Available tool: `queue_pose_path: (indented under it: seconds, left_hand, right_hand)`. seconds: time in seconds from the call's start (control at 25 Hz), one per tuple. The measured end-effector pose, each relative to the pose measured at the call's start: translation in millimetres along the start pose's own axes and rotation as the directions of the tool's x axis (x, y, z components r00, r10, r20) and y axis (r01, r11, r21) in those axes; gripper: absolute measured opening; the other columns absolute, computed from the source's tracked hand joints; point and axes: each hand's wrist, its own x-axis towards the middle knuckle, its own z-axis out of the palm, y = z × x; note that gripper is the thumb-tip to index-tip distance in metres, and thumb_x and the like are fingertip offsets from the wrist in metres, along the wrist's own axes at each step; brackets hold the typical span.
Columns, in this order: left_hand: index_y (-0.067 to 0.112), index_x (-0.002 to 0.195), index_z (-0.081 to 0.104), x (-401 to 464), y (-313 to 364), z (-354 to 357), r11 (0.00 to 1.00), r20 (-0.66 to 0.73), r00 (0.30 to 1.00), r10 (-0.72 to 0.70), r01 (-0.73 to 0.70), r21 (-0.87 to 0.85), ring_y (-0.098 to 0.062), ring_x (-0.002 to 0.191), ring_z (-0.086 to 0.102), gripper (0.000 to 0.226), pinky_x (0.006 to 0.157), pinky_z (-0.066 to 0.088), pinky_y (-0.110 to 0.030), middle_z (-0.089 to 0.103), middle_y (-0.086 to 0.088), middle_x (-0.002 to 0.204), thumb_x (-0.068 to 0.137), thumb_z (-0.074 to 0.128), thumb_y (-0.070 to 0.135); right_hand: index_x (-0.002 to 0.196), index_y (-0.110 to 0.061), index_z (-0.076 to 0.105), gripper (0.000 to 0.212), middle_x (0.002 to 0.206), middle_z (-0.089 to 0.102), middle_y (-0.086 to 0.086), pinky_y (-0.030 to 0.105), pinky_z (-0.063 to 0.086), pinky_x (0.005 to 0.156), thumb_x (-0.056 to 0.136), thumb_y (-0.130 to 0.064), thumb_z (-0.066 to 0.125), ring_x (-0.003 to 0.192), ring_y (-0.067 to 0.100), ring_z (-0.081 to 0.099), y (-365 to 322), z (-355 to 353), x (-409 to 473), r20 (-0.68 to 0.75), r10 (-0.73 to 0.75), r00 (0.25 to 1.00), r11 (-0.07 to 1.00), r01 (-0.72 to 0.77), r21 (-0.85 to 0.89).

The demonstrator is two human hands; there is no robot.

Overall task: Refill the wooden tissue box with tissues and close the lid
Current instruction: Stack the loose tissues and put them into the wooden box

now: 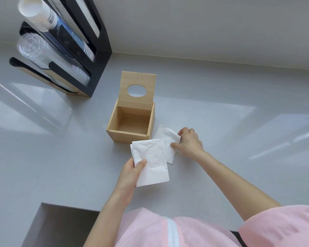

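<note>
The wooden tissue box (127,137) stands on the grey counter, empty inside. Its hinged lid (137,102) with an oval hole is tipped up at the back. My left hand (132,172) grips a folded stack of white tissues (151,164) just in front of the box. My right hand (188,139) pinches the right edge of a second white tissue (165,138) that lies flat on the counter to the right of the box, partly under the held stack.
A black cup dispenser (96,56) with paper cups (36,13) and clear plastic cups (34,49) stands at the back left. The grey wall (203,24) runs behind the counter. The counter edge has a cut-out (61,225) at the front left.
</note>
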Motion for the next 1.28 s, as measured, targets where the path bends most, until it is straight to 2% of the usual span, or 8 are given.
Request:
queue_pose_path:
  seconds: [0.24, 0.36, 0.48, 0.64, 0.84, 0.96, 1.12, 1.28]
  left_hand:
    - [0.020, 0.092, 0.062, 0, -1, 0, 1.000, -0.004, 1.000, -0.016, 0.016, 0.006, -0.017, 0.088, 0.065, 0.017, 0.082, 0.049, -0.032, 0.070, 0.001, 0.095, 0.092, 0.047, 0.013]
    - [0.021, 0.091, 0.062, 0, -1, 0, 1.000, -0.007, 1.000, -0.021, 0.021, 0.012, -0.016, 0.086, 0.065, 0.017, 0.080, 0.050, -0.032, 0.070, 0.002, 0.093, 0.092, 0.047, 0.013]
    - [0.020, 0.093, 0.061, 0, -1, -1, 1.000, -0.007, 1.000, -0.025, 0.025, 0.009, -0.017, 0.087, 0.065, 0.016, 0.079, 0.049, -0.031, 0.069, 0.000, 0.096, 0.092, 0.047, 0.013]
    - [0.016, 0.097, 0.061, 0, 0, 2, 1.000, 0.005, 1.000, -0.029, 0.029, 0.000, -0.023, 0.094, 0.063, 0.016, 0.084, 0.049, -0.033, 0.068, -0.006, 0.102, 0.093, 0.045, 0.012]
    - [0.013, 0.106, 0.062, 0, -1, 5, 1.000, 0.046, 0.999, -0.027, 0.027, -0.011, -0.017, 0.087, 0.067, 0.021, 0.073, 0.052, -0.028, 0.071, -0.004, 0.103, 0.092, 0.047, 0.015]
    - [0.013, 0.110, 0.063, -1, -2, 5, 1.000, 0.091, 0.996, 0.006, -0.006, -0.002, -0.018, 0.092, 0.069, 0.030, 0.076, 0.054, -0.032, 0.072, -0.004, 0.104, 0.083, 0.058, 0.027]
    - [0.016, 0.104, 0.066, -2, -2, 3, 1.000, 0.097, 0.995, 0.008, -0.006, -0.019, -0.011, 0.079, 0.070, 0.023, 0.056, 0.053, -0.019, 0.075, 0.002, 0.089, 0.088, 0.050, 0.021]
    - [0.018, 0.103, 0.067, -4, -3, 1, 1.000, 0.091, 0.996, 0.017, -0.015, -0.023, -0.011, 0.084, 0.070, 0.028, 0.061, 0.054, -0.019, 0.075, 0.001, 0.094, 0.091, 0.042, 0.024]
  right_hand:
    - [0.086, -0.011, 0.054, 0.014, 0.108, 0.047, 0.007, 0.035, 0.036, 0.085, 0.083, -0.024, 0.055, 0.106, 0.027, 0.044, 6, 3, -4, -0.015, -0.026, 1.000, 0.999, 0.026, -0.031]
    - [0.072, -0.013, 0.050, 0.013, 0.089, 0.052, 0.005, 0.029, 0.037, 0.065, 0.084, -0.018, 0.055, 0.085, 0.024, 0.050, 10, -2, -15, -0.050, -0.029, 0.998, 0.975, 0.039, 0.217]
    - [0.095, -0.009, 0.060, 0.013, 0.095, 0.064, 0.005, 0.036, 0.051, 0.078, 0.086, -0.017, 0.056, 0.085, 0.022, 0.061, 13, -19, -29, -0.105, 0.004, 0.994, 0.841, 0.053, 0.538]
    - [0.082, -0.022, 0.064, 0.010, 0.077, 0.069, -0.007, 0.030, 0.053, 0.075, 0.088, -0.017, 0.058, 0.074, 0.010, 0.064, 11, -40, -54, -0.171, -0.080, 0.982, 0.700, 0.177, 0.692]
    - [0.086, -0.019, 0.070, 0.014, 0.079, 0.074, -0.010, 0.017, 0.056, 0.068, 0.088, -0.012, 0.057, 0.077, 0.006, 0.068, 0, -43, -75, 0.041, -0.311, 0.950, 0.420, 0.098, 0.902]
    - [0.080, -0.021, 0.066, 0.017, 0.071, 0.073, -0.012, 0.018, 0.054, 0.065, 0.088, -0.009, 0.058, 0.071, 0.004, 0.066, -9, -19, -86, 0.154, -0.315, 0.937, 0.559, 0.052, 0.827]
    - [0.075, -0.023, 0.061, 0.013, 0.080, 0.070, 0.001, 0.036, 0.053, 0.076, 0.086, -0.016, 0.061, 0.076, 0.014, 0.062, -14, 7, -89, 0.083, -0.165, 0.983, 0.754, 0.072, 0.653]
    - [0.071, -0.023, 0.060, 0.012, 0.090, 0.071, 0.011, 0.027, 0.044, 0.065, 0.084, -0.023, 0.061, 0.079, 0.019, 0.061, -18, 12, -91, 0.009, -0.137, 0.990, 0.830, 0.110, 0.547]
